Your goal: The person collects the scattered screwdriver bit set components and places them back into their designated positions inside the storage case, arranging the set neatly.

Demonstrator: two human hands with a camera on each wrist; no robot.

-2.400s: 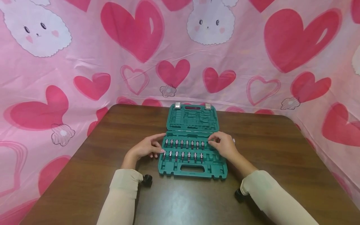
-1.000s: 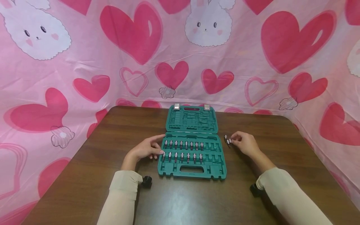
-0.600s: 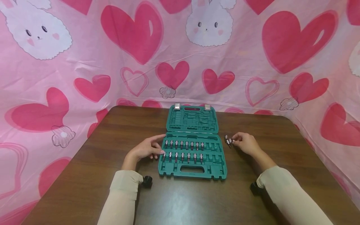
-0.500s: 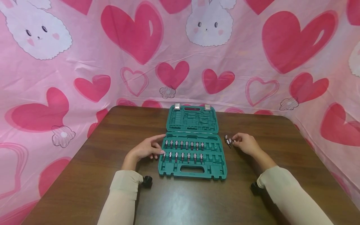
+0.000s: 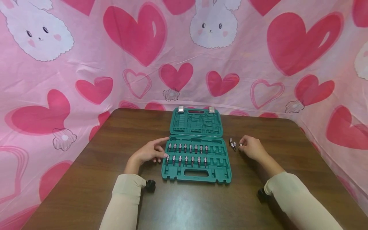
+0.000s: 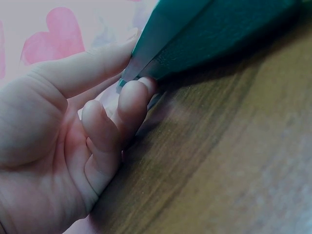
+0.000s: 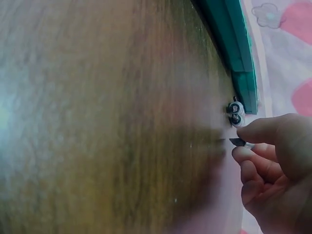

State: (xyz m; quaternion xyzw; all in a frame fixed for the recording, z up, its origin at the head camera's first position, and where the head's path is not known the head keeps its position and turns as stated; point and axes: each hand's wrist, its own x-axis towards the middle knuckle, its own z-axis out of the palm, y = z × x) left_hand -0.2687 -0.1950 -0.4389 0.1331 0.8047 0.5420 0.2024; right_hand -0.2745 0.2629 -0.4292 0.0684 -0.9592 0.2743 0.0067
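In the head view, an open green tool case lies on the table with two rows of bit sockets, silver with dark tips. My left hand rests against its left side, thumb and index finger spread along the edge. The left wrist view shows that thumb at the case's edge, the other fingers loosely bent beside it. Right of the case, my right hand pinches a bit socket between thumb and fingertips, dark tip showing. Loose bit sockets lie just left of that hand.
The case lid lies folded back, with two metal latches at its far edge. Slots at the right end of both rows hold nothing. A brown wooden table lies beneath, and a pink heart-patterned cloth hangs behind.
My right hand has moved from the case's right end to the loose bit sockets on the table, then slightly right with one pinched. My left hand stays at the case.
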